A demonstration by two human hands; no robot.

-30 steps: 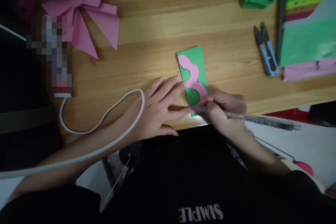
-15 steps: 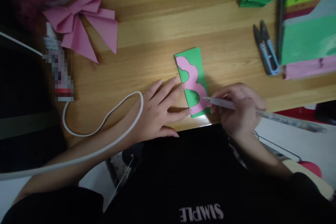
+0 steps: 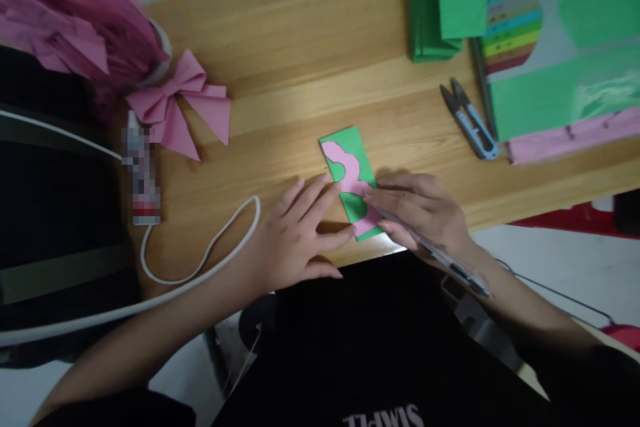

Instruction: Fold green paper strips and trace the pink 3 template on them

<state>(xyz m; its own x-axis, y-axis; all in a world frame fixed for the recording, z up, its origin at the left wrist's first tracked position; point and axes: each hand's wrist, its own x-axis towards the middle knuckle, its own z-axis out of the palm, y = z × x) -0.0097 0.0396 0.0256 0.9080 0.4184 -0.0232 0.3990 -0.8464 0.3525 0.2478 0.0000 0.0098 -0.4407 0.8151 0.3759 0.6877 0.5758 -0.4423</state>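
A green paper rectangle (image 3: 355, 207) lies slantwise near the table's front edge, with a wavy pink paper cutout (image 3: 352, 165) flat on it. Fingers spread, my left hand (image 3: 300, 233) rests at its left side, fingertips at the paper's edge. My right hand (image 3: 425, 213) touches the lower part of the pink cutout with its fingertips, covering part of it. A clear-barrelled pen (image 3: 450, 263) is tucked in that hand, slanting back towards the wrist; its writing tip is hard to make out.
Thread snips (image 3: 473, 123) lie at right, beside a green-printed packet (image 3: 540, 103). Green folded paper (image 3: 430, 13) stands at the back. At left are a folded pink paper bow (image 3: 185, 103), a blurred-out tube (image 3: 144, 177), pink wrapping (image 3: 90, 20) and a white cable (image 3: 200, 283).
The pen has swung from pointing at the pink paper to lying back in my right hand, whose fingers now touch the cutout. My left hand stays flat. The camera view has shifted.
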